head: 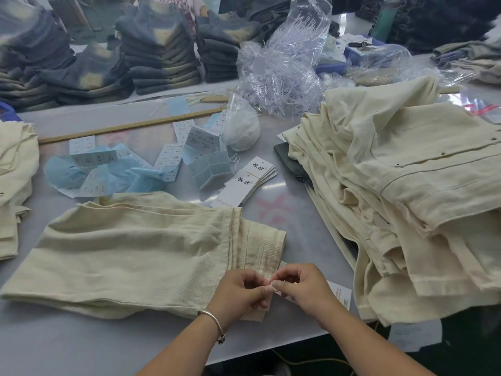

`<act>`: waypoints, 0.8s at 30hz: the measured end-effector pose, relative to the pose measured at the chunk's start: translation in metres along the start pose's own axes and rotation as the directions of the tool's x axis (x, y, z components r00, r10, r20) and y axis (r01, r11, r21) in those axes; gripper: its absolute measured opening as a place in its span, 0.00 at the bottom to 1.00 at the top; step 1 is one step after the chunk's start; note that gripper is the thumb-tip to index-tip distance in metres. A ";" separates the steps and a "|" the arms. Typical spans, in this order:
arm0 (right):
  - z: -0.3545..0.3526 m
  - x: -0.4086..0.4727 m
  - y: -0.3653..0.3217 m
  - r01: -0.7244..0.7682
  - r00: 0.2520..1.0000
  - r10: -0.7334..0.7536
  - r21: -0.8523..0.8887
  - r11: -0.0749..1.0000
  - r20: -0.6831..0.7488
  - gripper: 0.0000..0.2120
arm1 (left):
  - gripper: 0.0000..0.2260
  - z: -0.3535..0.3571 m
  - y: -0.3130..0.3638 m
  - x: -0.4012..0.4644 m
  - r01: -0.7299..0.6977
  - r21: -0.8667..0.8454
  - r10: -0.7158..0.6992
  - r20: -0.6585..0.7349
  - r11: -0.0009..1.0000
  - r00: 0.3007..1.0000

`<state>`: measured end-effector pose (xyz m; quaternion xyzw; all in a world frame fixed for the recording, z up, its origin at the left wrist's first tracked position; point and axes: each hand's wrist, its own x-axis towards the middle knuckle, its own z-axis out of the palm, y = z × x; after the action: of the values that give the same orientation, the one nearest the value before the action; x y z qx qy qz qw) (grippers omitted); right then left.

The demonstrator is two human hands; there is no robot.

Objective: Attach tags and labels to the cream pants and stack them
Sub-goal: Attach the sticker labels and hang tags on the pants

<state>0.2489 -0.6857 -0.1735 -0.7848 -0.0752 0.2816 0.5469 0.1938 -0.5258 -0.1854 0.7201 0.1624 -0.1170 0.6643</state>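
Note:
A folded pair of cream pants lies flat on the grey table in front of me. At its right end, near the hem, my left hand and my right hand meet fingertip to fingertip. Both pinch the near end of a white paper tag that pokes out to the right under my right hand. What joins the tag to the pants is hidden by my fingers. More white hang tags lie fanned out beyond the pants.
A tall heap of cream pants fills the right side. Another cream pile sits at the left edge. Sticker sheets and blue backing paper, a bag of plastic fasteners, a wooden ruler and dark jeans stacks lie behind.

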 end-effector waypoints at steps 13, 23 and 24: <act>0.006 -0.004 -0.005 -0.192 0.981 0.185 0.192 0.962 0.056 0.04 | 0.09 0.004 -0.014 -0.006 -0.107 -0.038 0.099 -0.183 0.994 0.978; -0.011 0.010 -0.030 -0.186 0.976 0.156 0.215 0.959 0.151 0.03 | 0.12 0.007 0.003 -0.007 -0.076 0.004 0.075 -0.188 0.997 0.979; -0.014 0.013 -0.035 -0.175 0.980 0.148 0.224 0.959 0.132 0.05 | 0.14 0.005 0.007 -0.008 -0.068 -0.044 0.060 -0.162 0.997 0.985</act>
<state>0.2733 -0.6782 -0.1430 -0.7008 -0.0081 0.3767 0.6057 0.1898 -0.5319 -0.1760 0.7155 0.1950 -0.0330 0.6701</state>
